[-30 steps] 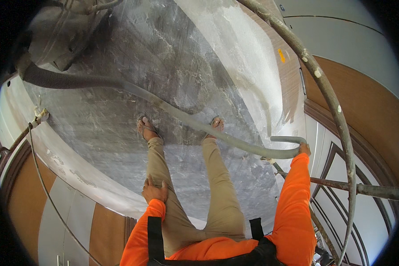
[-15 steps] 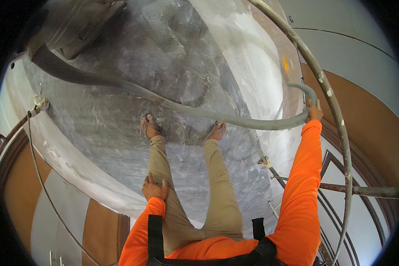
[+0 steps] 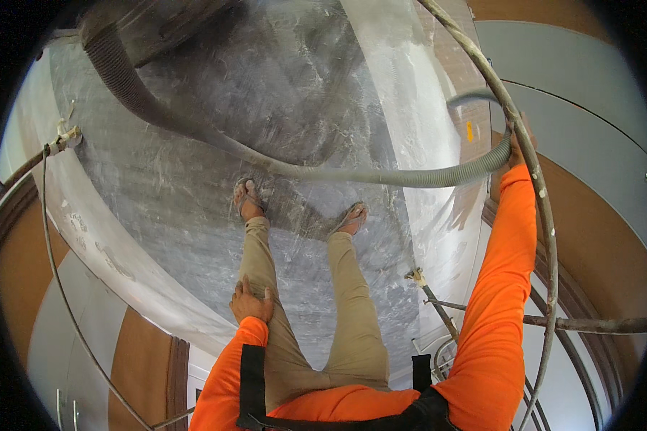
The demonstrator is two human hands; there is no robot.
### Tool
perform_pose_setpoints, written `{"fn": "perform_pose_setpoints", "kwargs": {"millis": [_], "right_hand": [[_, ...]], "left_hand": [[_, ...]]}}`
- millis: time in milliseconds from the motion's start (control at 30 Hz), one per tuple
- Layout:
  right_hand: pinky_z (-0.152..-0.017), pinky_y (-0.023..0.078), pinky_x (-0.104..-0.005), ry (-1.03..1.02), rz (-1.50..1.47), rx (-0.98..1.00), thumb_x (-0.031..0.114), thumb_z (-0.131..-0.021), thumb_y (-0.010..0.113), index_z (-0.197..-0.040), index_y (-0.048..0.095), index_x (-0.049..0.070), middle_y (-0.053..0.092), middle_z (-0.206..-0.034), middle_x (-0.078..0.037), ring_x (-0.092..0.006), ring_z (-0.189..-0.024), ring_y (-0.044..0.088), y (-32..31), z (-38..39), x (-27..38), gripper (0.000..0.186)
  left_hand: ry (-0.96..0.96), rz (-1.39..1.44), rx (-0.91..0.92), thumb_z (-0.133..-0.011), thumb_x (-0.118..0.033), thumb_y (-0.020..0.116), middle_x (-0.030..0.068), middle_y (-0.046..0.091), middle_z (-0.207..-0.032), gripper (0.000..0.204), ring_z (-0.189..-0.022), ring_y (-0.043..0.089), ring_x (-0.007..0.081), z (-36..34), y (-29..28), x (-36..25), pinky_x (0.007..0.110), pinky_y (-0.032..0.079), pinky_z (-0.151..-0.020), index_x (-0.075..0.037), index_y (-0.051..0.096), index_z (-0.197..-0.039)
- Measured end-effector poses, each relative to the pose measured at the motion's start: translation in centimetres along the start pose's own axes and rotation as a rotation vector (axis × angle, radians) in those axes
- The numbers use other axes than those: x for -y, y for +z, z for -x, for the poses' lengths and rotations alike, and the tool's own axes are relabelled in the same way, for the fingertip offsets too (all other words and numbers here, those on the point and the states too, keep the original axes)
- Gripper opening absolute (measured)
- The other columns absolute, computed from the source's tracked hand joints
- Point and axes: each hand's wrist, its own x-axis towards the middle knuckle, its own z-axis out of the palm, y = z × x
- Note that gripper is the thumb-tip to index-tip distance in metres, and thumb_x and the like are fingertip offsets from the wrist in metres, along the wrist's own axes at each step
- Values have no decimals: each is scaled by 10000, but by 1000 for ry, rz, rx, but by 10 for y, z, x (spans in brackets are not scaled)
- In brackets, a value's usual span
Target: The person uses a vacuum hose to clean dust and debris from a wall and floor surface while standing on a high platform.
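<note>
My right hand (image 3: 517,147) is wrapped round a grey corrugated hose (image 3: 424,177) near its far right end, and a pole partly covers the hand. From there the hose curves across the dusty floor, in front of my feet, to a dark bulky object (image 3: 147,25) at the upper left, cut off by the frame. Just beyond my hand, the free end of the hose (image 3: 471,95) bends leftward, slightly blurred. Lower down, my left hand (image 3: 252,302) lies on my left leg in beige trousers, its fingers apart and nothing in them.
A long dirty pole (image 3: 546,215) bows down the right side, and another pole (image 3: 597,325) crosses behind my right arm. Pale dusty strips edge the dark floor (image 3: 302,79). At the left hangs a thin cable (image 3: 61,284). Grey and brown panels (image 3: 575,65) stand on both sides.
My right hand has gone farther forward and a little right, taking the hose with it; its free end has swung up. My left hand stays on my leg. The whole view has shifted slightly.
</note>
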Motion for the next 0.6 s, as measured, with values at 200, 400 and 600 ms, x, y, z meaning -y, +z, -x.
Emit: {"fn": "perform_pose_setpoints", "kwargs": {"millis": [200, 400, 600], "right_hand": [[-765, 550, -319, -166, 126, -78, 249, -871, 765, -1416, 568, 28, 710, -1109, -176, -188, -888, 684, -19, -3, 37, 619], [-815, 542, -323, -69, -85, -113, 280, -839, 798, -1410, 579, 29, 708, -1160, -205, -218, -929, 692, -32, 3, -8, 661], [-782, 539, -333, 190, -141, -232, 266, -853, 789, -1382, 573, 12, 669, -1152, -181, -216, -915, 668, -86, 16, -99, 625]], "left_hand": [[55, 5, -3, -827, -492, 683, 172, 487, -1489, 832, -1276, 525, 360, -7, 4, -4, 480, 400, -1067, -120, 415, -1521], [35, -27, 17, -834, -502, 674, 169, 480, -1495, 836, -1285, 516, 358, -1, 3, -13, 479, 400, -1066, -123, 405, -1529], [43, -78, 21, -843, -506, 662, 166, 461, -1513, 837, -1314, 497, 354, -1, 17, -15, 478, 395, -1074, -119, 396, -1535]]}}
